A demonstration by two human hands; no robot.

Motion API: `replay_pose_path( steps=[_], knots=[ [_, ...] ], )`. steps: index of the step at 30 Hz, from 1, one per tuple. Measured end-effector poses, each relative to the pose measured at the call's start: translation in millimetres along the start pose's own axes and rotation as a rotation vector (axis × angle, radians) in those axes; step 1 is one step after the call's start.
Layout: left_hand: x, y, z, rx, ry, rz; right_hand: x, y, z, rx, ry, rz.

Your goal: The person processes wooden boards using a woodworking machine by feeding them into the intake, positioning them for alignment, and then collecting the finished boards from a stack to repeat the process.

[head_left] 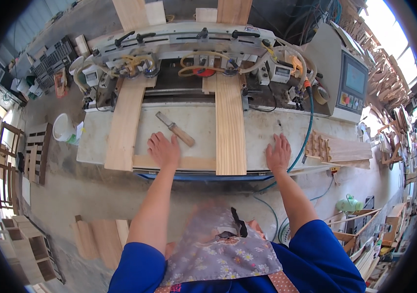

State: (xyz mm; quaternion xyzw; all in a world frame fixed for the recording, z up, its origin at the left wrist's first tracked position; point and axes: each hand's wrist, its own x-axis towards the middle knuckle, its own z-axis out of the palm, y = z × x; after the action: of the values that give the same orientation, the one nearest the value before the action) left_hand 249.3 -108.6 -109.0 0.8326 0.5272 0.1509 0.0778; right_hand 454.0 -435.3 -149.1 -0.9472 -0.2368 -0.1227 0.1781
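My left hand (164,151) lies palm down on the white worktable (194,111), its fingers spread and nothing in them. Just beyond its fingertips rests a chisel (182,134) with a flat metal blade and a wooden handle. A pale wooden board (124,127) is to the left of that hand, running in under the machine's clamps. Another board (230,127), with stronger grain, runs the same way between my two hands. Along the front edge, a narrow wood strip (196,162) spans the gap between the boards. Farther right, my right hand (279,154) rests flat, fingers extended, holding nothing.
Behind the table stands a machine (189,41) with clamp levers and yellow hoses. Its control panel (352,80) is at the right. A blue-green hose (310,122) drops past my right hand. Several toothed wood pieces (340,148) are stacked at the right end. A white bucket (64,128) stands left.
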Motion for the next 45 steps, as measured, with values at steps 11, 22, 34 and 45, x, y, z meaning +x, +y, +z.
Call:
replay_pose_path(
  steps=[11,22,34,45],
  knots=[
    [-1.7,-10.8,12.6,0.021,0.056,0.021,0.0,-4.2,-3.0,-0.007,-0.021,-0.003],
    [-3.3,-4.7,4.1,-0.004,-0.016,-0.011,2.1,-0.6,-1.1,-0.025,-0.041,0.031],
    [0.4,-2.2,0.6,-0.019,-0.022,0.003,-3.7,2.7,-0.1,0.013,-0.025,-0.006],
    [-2.9,-6.1,6.0,0.002,0.002,-0.001,1.0,-3.1,-1.4,-0.024,-0.045,0.02]
  ],
)
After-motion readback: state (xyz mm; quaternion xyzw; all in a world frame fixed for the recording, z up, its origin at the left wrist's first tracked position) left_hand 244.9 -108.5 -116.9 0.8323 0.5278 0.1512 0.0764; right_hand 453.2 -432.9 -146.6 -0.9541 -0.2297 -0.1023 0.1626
